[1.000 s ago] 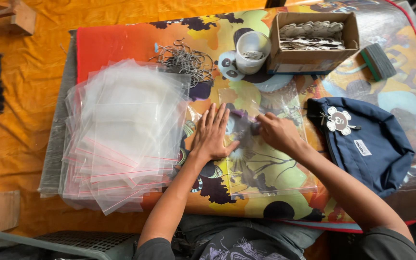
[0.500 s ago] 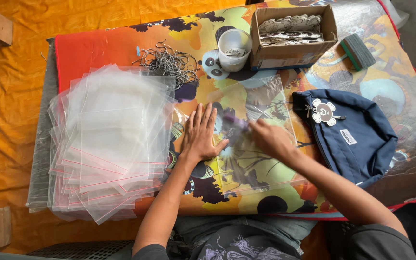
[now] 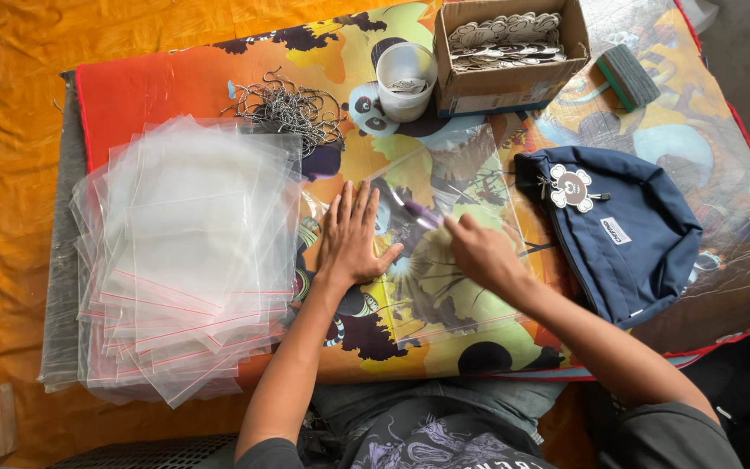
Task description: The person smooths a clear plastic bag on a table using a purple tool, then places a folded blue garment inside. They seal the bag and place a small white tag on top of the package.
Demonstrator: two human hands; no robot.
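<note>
looks like a small home packing workshop: a low table [image 3: 218, 82] under a bright cartoon cover, a heap of clear zip bags [image 3: 188, 252] at nine o'clock, a cardboard box of tags [image 3: 505, 43] at one o'clock, and orange cloth [image 3: 10, 200] spread on the floor.

You're working in soft, even daylight with no harsh shadows; your left hand [image 3: 353, 239] and right hand [image 3: 479, 252] drop only faint, short shadows on the desk [image 3: 175, 78]. Pale glare sits on the stack of clear bags [image 3: 192, 252] at the left and on the plastic film at the far right. The picture is sharp in the middle, with slight wide-angle bending toward the edges and a darker near right corner.
</note>
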